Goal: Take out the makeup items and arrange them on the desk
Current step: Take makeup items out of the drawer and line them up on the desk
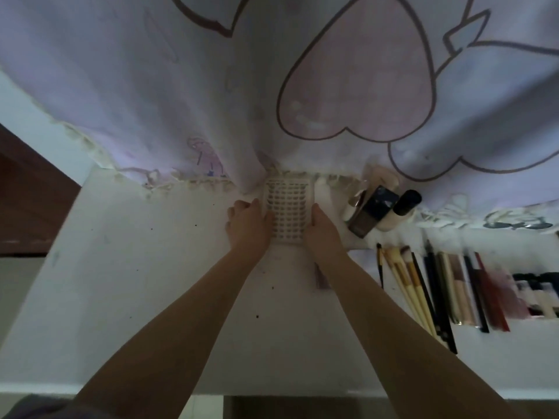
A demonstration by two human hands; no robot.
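Two bare forearms reach across the white desk [145, 267]. The left hand [248, 226] and right hand [325, 231] flank one pale rectangular tray of small false-lash clusters [287, 207], fingers curled on its side edges, near the desk's far edge. Right of it stand two bottles [370, 211]; the blurred row of brushes and pencils [438, 285] cannot be counted. One heart-printed cloth [357, 86] hangs beyond.

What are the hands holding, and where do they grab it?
Both hands hold the flat lash tray by its long sides: left hand on its left edge, right hand on its right edge.
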